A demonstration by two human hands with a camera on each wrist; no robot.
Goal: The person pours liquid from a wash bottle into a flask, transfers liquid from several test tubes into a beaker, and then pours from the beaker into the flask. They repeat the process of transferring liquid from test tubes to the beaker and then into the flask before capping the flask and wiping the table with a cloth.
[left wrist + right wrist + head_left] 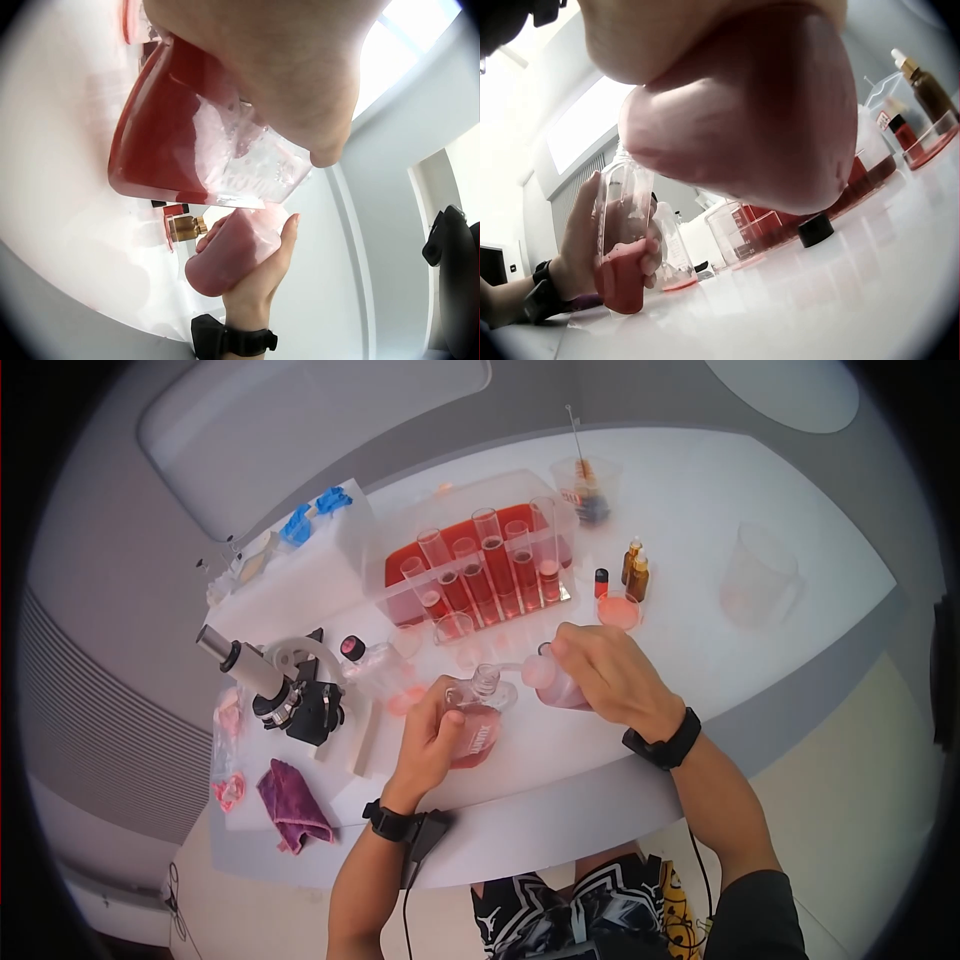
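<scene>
My left hand (428,740) grips a clear glass bottle (478,738) of red liquid, its uncapped neck upward. The left wrist view shows the liquid in this glass bottle (161,131) with bubbles on the clear wall. In my right hand (618,678) is a translucent plastic bottle (565,692) of pinkish liquid, tipped over so that its mouth end points left at the glass neck. From the right wrist, the plastic bottle (757,120) fills the upper middle, with the glass bottle (621,277) beyond it, low over the table. My right fingers curl round the plastic bottle.
Behind the hands stand test tubes (490,565) of red liquid in a rack, before a clear bin (470,500). A microscope (290,685) and purple cloth (292,805) are at left. Brown dropper bottles (638,575), a petri dish (620,610) and a clear pitcher (760,578) stand right.
</scene>
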